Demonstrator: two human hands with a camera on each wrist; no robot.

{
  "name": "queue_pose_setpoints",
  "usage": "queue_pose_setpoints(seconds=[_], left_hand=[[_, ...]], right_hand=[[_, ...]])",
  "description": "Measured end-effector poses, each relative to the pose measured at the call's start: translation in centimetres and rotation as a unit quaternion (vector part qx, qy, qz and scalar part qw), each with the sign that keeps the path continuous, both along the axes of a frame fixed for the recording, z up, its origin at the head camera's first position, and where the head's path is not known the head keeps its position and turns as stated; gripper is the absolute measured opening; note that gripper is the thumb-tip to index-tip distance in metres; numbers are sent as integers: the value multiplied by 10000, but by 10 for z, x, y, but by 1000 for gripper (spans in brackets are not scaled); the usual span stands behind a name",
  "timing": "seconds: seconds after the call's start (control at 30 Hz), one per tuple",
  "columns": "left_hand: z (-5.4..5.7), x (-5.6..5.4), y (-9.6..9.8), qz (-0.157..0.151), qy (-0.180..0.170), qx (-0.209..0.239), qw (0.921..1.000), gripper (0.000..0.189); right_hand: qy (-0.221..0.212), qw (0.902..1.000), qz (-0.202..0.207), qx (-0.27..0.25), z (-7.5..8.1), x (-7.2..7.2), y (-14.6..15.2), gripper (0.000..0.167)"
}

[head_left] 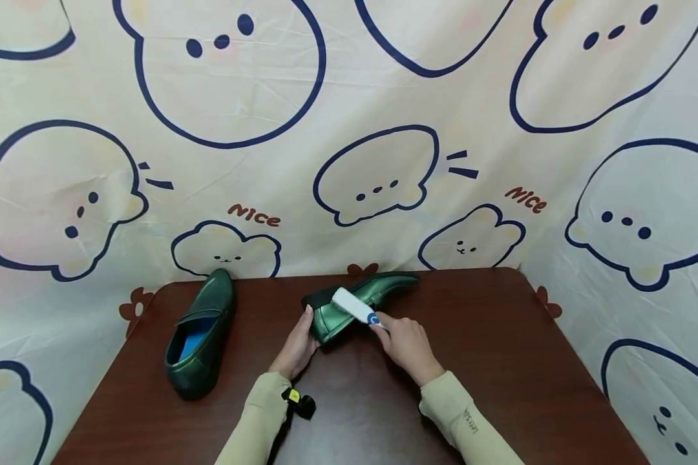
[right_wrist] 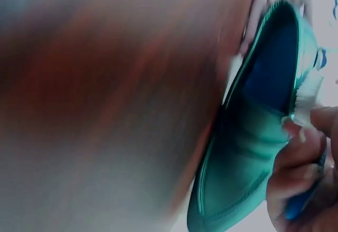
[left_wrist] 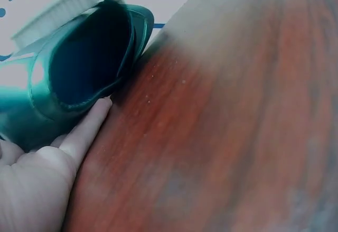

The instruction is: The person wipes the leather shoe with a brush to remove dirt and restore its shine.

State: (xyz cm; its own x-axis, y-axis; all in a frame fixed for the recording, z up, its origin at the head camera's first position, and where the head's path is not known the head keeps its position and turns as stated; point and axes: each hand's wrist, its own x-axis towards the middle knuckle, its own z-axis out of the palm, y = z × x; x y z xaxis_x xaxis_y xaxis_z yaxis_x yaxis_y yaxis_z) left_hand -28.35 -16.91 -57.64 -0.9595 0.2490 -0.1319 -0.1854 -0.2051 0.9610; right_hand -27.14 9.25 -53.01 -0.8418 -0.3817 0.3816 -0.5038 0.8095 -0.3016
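Observation:
A shiny green loafer (head_left: 330,321) lies tilted on its side near the back of the table, toe pointing right. My left hand (head_left: 298,345) holds it by the heel; in the left wrist view the thumb or a finger of that hand (left_wrist: 42,176) runs along the shoe's opening. My right hand (head_left: 407,345) grips the handle of a white brush (head_left: 351,305), whose head lies against the shoe's upward side. Pale bristles of the brush (right_wrist: 308,94) show close to the shoe's rim in the right wrist view. The blue insole (right_wrist: 272,73) is visible inside.
A second green loafer (head_left: 223,316) with a blue insole stands upright at the table's left. The dark brown table (head_left: 477,361) backs onto a cartoon-printed cloth (head_left: 378,174). A black strap with a small device (head_left: 299,402) sits on the left wrist.

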Motion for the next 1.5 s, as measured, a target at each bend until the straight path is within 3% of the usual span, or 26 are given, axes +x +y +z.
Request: queue_pose_setpoints(seconds=[0.1,0.23,0.4,0.53,0.7,0.83,1.0,1.1,1.23,1.37,1.5], left_hand=[[1,1,1,75,-39,-6,10000,76],[5,3,6,338,-116,-105,9993,84],[7,7,15,820,-165,-576,9948,96],[8,8,18,1023,-148,-592,9929,91],[9,7,17,1019,-163,-614,9928,90],[10,6,15,927,-142,-599,9938,92],[9,7,16,850,-78,-829,9929,101],[9,8,17,913,-81,-850,9922,100],[7,9,18,937,-57,-747,9928,96],[6,9,17,948,-86,-697,9930,94],[8,8,18,1001,-104,-752,9921,97]], right_hand=[[-130,9990,-410,-138,2,-5,6,12],[-424,9977,-517,-107,6,-5,6,13],[-260,9974,-676,-58,19,5,-5,19],[-123,9989,-335,-288,29,16,-16,31],[34,9999,-71,-129,27,21,-20,38],[319,9980,-543,45,25,13,-12,38],[584,9867,-1456,429,31,-1,4,38],[544,9830,-1648,591,36,-4,6,39],[400,9878,-1467,337,37,1,3,40],[117,9965,-822,-136,37,9,-2,40],[-168,9995,-242,-98,41,16,-8,39]])
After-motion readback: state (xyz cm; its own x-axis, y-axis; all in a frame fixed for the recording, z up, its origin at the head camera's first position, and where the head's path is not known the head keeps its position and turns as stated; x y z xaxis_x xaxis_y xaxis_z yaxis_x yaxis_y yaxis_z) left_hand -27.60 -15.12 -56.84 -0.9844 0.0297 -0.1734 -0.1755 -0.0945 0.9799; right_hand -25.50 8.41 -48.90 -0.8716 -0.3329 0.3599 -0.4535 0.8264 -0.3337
